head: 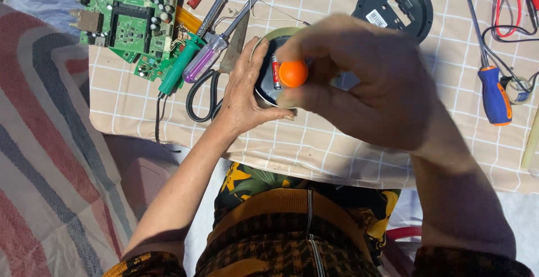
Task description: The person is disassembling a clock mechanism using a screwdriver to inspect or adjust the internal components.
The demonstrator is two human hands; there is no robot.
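Green circuit board (132, 21) at far left of checked cloth (314, 148). Next, green-handled tool (181, 66), purple screwdriver (203, 59), scissors (210, 86). Left hand (244, 91) fingers wrapped on side of round dark device (268, 75), at cloth middle. Right hand (365, 80) fingers clamped on orange-topped tool (293, 73) above device. Blue-orange screwdriver (494, 91) at right.

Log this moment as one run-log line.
left hand: steadies round device | right hand: grips orange-handled tool over it | nearby: scissors, circuit board, blue screwdriver
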